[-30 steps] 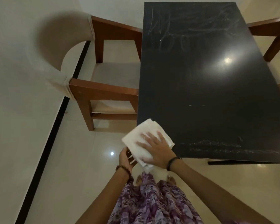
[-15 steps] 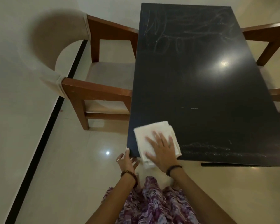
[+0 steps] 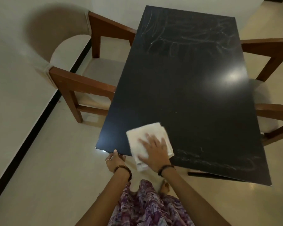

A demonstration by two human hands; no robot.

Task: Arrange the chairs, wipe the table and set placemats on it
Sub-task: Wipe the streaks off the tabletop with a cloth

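The table, a dark rectangular top, runs away from the person, with one wooden chair tucked against its left side and another chair on its right. In the head view, a folded white cloth lies on the table's near left part, its lower end hanging just over the near edge. The right hand lies flat on the cloth, fingers spread and straight, pressing it against the surface; a dark band circles that wrist. The left hand sits at the near edge of the table, close to the near left corner, with its fingers curled at the edge; whether they actually grip the edge I cannot tell. A beaded bracelet is on the left wrist. Faint pale streaks mark the far end of the table and more streaks run along the near right part. A bright ceiling light reflection shines on the top, right of centre. The floor is pale and glossy, with a black strip along the wall on the left.
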